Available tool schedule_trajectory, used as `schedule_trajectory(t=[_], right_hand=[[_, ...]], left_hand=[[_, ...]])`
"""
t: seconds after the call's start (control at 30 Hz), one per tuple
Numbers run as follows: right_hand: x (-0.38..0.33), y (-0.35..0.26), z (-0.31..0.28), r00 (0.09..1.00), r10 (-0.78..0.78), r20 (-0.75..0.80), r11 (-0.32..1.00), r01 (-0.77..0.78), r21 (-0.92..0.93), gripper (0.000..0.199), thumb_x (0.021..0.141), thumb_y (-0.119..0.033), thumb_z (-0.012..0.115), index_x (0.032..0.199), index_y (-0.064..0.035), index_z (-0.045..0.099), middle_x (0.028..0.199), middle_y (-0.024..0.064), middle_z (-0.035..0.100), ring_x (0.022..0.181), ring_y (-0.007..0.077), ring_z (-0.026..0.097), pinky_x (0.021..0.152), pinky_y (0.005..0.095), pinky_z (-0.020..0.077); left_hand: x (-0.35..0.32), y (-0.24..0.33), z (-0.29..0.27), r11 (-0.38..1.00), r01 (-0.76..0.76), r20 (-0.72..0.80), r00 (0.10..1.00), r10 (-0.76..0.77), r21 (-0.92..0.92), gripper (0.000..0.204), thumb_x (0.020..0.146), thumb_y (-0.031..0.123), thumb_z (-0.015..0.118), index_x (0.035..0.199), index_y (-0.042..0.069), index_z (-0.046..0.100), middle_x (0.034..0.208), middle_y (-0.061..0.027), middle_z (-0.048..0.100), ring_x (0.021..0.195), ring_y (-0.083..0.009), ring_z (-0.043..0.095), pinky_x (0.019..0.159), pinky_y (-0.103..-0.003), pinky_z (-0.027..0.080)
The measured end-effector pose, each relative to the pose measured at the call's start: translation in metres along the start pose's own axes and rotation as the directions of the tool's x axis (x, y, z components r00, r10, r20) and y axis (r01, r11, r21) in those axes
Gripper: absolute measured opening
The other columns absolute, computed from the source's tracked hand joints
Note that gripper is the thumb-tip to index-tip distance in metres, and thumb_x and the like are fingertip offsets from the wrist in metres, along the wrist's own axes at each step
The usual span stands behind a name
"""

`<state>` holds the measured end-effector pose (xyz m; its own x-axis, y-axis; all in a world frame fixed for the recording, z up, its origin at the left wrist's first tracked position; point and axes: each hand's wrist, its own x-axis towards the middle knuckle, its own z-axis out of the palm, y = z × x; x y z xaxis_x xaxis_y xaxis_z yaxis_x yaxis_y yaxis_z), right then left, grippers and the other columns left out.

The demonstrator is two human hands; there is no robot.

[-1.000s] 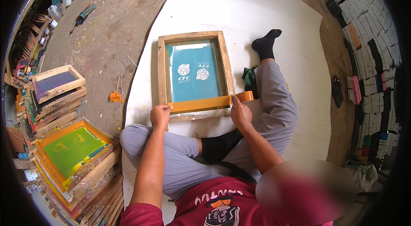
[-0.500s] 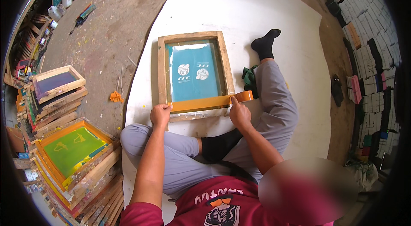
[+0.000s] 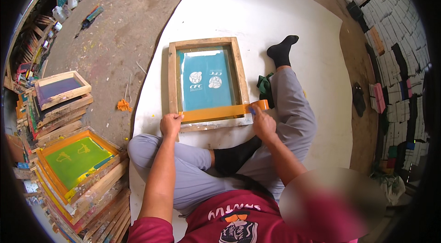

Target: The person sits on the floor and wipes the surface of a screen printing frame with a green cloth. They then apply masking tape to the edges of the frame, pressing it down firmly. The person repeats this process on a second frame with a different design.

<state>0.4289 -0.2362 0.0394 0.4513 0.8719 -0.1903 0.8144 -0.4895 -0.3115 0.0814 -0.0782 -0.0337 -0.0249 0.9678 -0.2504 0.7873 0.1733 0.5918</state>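
In front of me a wooden screen-printing frame (image 3: pixel 172 75) lies flat, its mesh (image 3: pixel 202 66) teal with white designs. A strip of brown packing tape (image 3: pixel 211 113) stretches across its near end. Its left end is pinched by my left hand (image 3: pixel 170 125) at the frame's near left corner. My right hand (image 3: pixel 265 123) is closed at the near right side, its fingers against the tape beside the tape roll (image 3: pixel 262 104). A small blue thing (image 3: pixel 252 110) shows at those fingertips; its kind is hard to make out.
White sheeting (image 3: pixel 220 8) covers the floor under the frame and my legs. Dark green cloth (image 3: pixel 265 90) lies beside my right leg. Stacked screens, one with green mesh (image 3: pixel 78 158), stand at left. An orange scrap (image 3: pixel 123 105) lies on the floor. White stacks (image 3: pixel 395 36) line the right.
My right hand has shifted slightly right and down along the tape, and a small blue thing now shows at its fingers. The left hand keeps its pinch at the tape's left end.
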Motion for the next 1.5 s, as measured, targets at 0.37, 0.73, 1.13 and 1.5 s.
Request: schedule_trajectory(t=[0.37, 0.73, 1.13, 1.5], right_hand=[[0.077, 0.044, -0.045, 0.971, -0.027, 0.237, 0.999, 0.031, -0.014, 0.036, 0.080, -0.041, 0.081, 0.099, -0.0109, 0.075, 0.095, 0.0175, 0.076, 0.097, 0.0403, 0.073, 0.084, 0.0510, 0.0566], [0.126, 0.070, -0.086, 0.996, -0.049, 0.080, 0.992, 0.039, 0.121, 0.036, 0.086, -0.035, 0.077, 0.106, -0.0055, 0.072, 0.102, 0.0234, 0.074, 0.102, 0.0449, 0.070, 0.087, 0.0526, 0.0536], [0.246, 0.079, 0.024, 0.952, 0.010, -0.305, 0.975, 0.058, 0.214, 0.034, 0.104, -0.026, 0.061, 0.135, -0.0122, 0.058, 0.122, 0.0244, 0.069, 0.115, 0.0455, 0.064, 0.093, 0.0554, 0.0515], [0.130, -0.061, -0.003, 0.873, -0.453, -0.181, 0.463, 0.404, 0.789, 0.055, 0.093, -0.036, 0.080, 0.132, -0.0001, 0.067, 0.128, 0.0165, 0.071, 0.117, 0.0277, 0.068, 0.103, 0.0406, 0.0516]], left_hand=[[0.005, -0.006, 0.000, 0.995, 0.009, 0.035, 0.999, -0.006, -0.102, 0.027, 0.086, 0.032, 0.086, 0.089, 0.006, 0.083, 0.078, -0.0110, 0.078, 0.071, -0.0257, 0.075, 0.068, -0.039, 0.055], [0.018, 0.010, -0.049, 0.923, -0.062, 0.091, 0.990, 0.104, -0.379, 0.018, 0.089, 0.010, 0.082, 0.090, -0.008, 0.077, 0.077, -0.0079, 0.076, 0.068, -0.0096, 0.066, 0.064, -0.027, 0.052], [-0.008, 0.152, -0.112, 0.916, -0.378, -0.075, 0.926, 0.371, -0.135, 0.013, 0.085, 0.009, 0.084, 0.093, -0.001, 0.080, 0.076, -0.0124, 0.074, 0.069, -0.0188, 0.067, 0.067, -0.033, 0.054], [-0.019, 0.221, -0.137, 0.749, -0.661, -0.074, 0.745, 0.663, 0.047, 0.009, 0.084, 0.013, 0.082, 0.088, 0.005, 0.081, 0.077, -0.0086, 0.074, 0.080, -0.0278, 0.064, 0.076, -0.040, 0.052]])
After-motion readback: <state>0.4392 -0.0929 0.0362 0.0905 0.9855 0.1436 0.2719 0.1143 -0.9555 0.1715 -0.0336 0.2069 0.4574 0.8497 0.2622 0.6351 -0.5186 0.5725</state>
